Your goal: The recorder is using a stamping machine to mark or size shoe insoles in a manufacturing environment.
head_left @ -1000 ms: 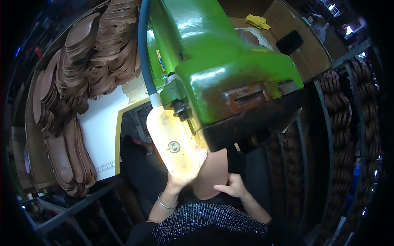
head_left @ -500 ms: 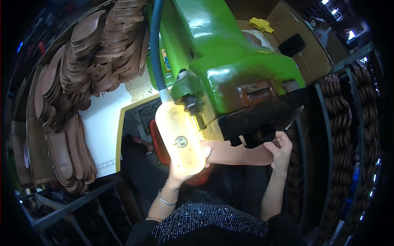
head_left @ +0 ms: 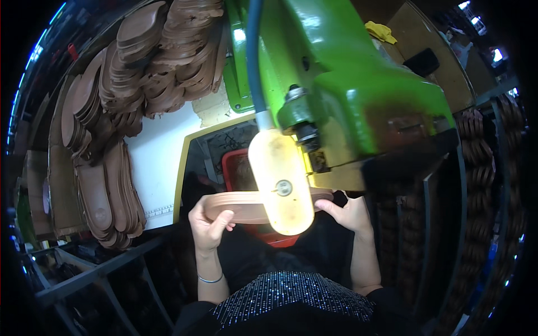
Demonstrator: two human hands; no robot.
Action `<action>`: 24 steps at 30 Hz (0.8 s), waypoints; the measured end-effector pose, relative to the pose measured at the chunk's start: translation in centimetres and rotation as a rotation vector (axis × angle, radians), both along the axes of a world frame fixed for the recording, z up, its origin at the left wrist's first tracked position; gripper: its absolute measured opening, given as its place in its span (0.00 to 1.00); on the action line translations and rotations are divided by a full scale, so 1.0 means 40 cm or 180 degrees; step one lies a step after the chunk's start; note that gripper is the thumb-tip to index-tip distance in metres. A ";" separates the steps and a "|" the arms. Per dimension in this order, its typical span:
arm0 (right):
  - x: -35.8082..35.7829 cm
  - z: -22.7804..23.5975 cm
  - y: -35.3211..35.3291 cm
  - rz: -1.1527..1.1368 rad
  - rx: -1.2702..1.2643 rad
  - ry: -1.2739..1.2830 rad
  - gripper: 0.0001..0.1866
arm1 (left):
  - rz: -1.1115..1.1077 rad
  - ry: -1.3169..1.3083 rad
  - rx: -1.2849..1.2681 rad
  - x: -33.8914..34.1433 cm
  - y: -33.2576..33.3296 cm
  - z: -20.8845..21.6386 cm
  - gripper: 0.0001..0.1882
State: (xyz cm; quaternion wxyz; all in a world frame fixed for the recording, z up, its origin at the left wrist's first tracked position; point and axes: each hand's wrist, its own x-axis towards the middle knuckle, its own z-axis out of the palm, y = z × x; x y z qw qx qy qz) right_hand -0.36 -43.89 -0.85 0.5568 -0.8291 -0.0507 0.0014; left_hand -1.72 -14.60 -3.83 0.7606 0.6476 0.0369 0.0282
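A brown shoe sole is held level between my two hands in front of the green machine. My left hand grips its left end, thumb on the near face and fingers behind. At the other end my right hand pinches the sole with the thumb in front. The bright lamp on a blue flexible neck covers the sole's middle. Above and behind it stands the green machine, its dark lower head to the right of the lamp.
Stacked brown soles lie at the left on a white tabletop with a yellow edge. A red bin is below the sole. Racks of soles stand at the right. A cardboard box and yellow cloth are behind.
The sole has moved left, away from the machine's dark head. My left hand has come out from behind the lamp to the sole's left end, and my right hand has moved left.
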 end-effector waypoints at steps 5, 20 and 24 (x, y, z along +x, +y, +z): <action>-0.010 0.042 0.072 0.0390 0.0139 -0.0489 0.25 | -0.0520 -0.0384 0.0961 0.018 -0.160 0.045 0.09; -0.022 -0.055 0.059 -0.0725 0.1842 -0.0391 0.09 | -0.0230 -0.1666 0.2237 0.099 -0.160 0.070 0.08; -0.013 -0.038 0.104 -0.0786 0.2072 -0.0386 0.12 | -0.0233 -0.1555 0.2650 0.098 -0.146 0.105 0.09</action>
